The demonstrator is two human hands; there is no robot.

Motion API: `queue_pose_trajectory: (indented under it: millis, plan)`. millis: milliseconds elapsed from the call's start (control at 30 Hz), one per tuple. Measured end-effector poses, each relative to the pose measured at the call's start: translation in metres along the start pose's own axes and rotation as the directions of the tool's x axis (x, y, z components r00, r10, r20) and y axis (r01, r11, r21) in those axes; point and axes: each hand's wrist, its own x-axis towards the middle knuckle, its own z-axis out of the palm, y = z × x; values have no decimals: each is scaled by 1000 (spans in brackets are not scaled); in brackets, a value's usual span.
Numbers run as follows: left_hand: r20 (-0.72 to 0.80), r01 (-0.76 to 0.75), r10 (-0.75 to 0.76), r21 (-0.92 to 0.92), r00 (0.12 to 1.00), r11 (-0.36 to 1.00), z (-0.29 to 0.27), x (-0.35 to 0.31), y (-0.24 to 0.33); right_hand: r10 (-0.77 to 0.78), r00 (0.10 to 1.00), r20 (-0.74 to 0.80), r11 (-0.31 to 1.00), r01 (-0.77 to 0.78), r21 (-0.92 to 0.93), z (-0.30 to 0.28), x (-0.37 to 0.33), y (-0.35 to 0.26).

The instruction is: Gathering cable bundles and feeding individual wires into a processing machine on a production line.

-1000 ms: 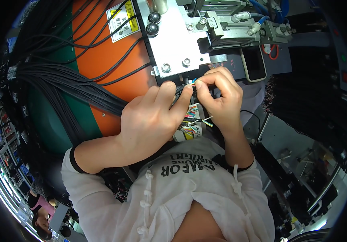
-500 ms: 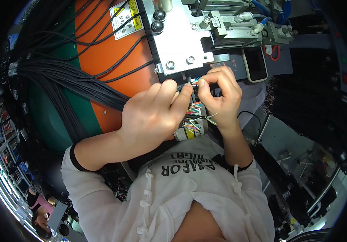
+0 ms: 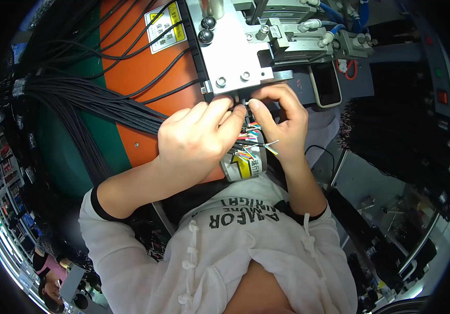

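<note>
A silver metal fixture [image 3: 230,52] stands before me, and both my hands work at its near edge. My left hand [image 3: 196,131] is closed, thumb and forefinger pinching a thin black cable whose end is mostly hidden by the fingers. Opposite it, my right hand [image 3: 287,123] is closed, thumb and bent forefinger at the same cable end, just under the fixture's edge. Below the fingertips lie several stripped cable ends with coloured wires [image 3: 247,153]. One splayed cable end [image 3: 270,147] points toward my right wrist.
A thick bundle of black cables [image 3: 94,99] crosses the orange and green machine surface [image 3: 130,123] at left. Pneumatic cylinders [image 3: 308,47] sit back right, near a phone [image 3: 325,83]. More black cables [image 3: 392,125] hang at right. Another person [image 3: 52,269] is at lower left.
Both hands have shifted slightly away from me, up to the fixture's edge. The coloured wires that showed between the fingertips are now hidden there. The loose wire ends below have moved slightly.
</note>
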Motion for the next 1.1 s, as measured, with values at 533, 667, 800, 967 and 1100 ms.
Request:
queue_pose_trajectory:
  millis: [533, 667, 800, 967, 1100]
  plan:
    - [168, 150, -130, -115, 977, 982, -21, 1, -5, -421, 868, 263, 899, 360, 251, -15, 13, -6]
    - [120, 51, -26, -209, 992, 977, -21, -2, -15, -387, 900, 203, 912, 341, 227, -17, 10, -3]
    - [-261, -152, 84, -254, 962, 955, -33, 6, -11, -240, 964, 115, 960, 217, 179, -25, 3, -10]
    - [-77, -31, 8, -297, 997, 955, -22, 8, -4, -256, 960, 111, 957, 235, 169, -18, 6, -35]
    - [-71, -15, -6, -286, 997, 958, -23, 5, -4, -160, 985, -66, 853, 172, 493, -2, 6, -34]
